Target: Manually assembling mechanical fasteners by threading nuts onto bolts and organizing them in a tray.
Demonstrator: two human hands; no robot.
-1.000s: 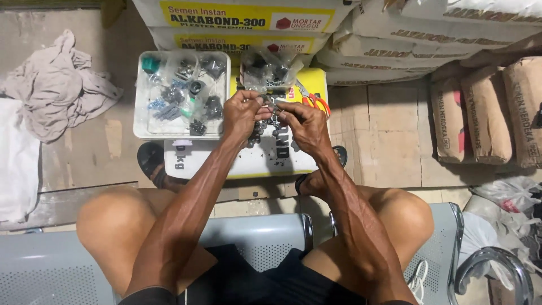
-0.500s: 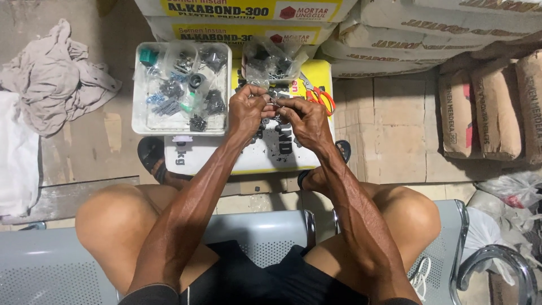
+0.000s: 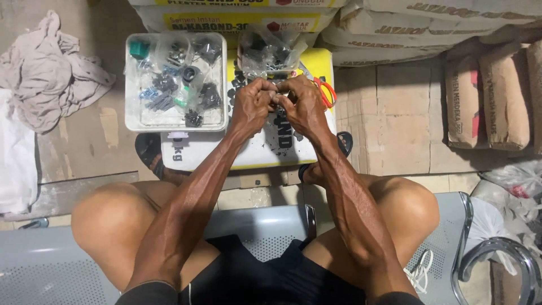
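My left hand (image 3: pixel 252 106) and my right hand (image 3: pixel 302 104) meet in front of me, fingers pinched together on a small grey part (image 3: pixel 275 98) that is mostly hidden between them. They hover over a white and yellow sack (image 3: pixel 265 148) lying flat on the floor. Just beyond my fingers lies a clear plastic bag of small dark parts (image 3: pixel 270 55). Red-handled scissors (image 3: pixel 323 90) rest on the sack by my right hand. A white tray (image 3: pixel 176 121) of small bagged parts sits to the left of my left hand.
Stacked sacks (image 3: pixel 395 28) line the far side, with brown sacks (image 3: pixel 488 101) at the right. A crumpled grey cloth (image 3: pixel 53 73) lies on the floor at left. I sit on a grey perforated metal bench (image 3: pixel 257 226), sandalled feet beside the flat sack.
Both hands stayed together on the small part, shifting slightly within the view as the head camera moved. Fingers have tightened around the part.
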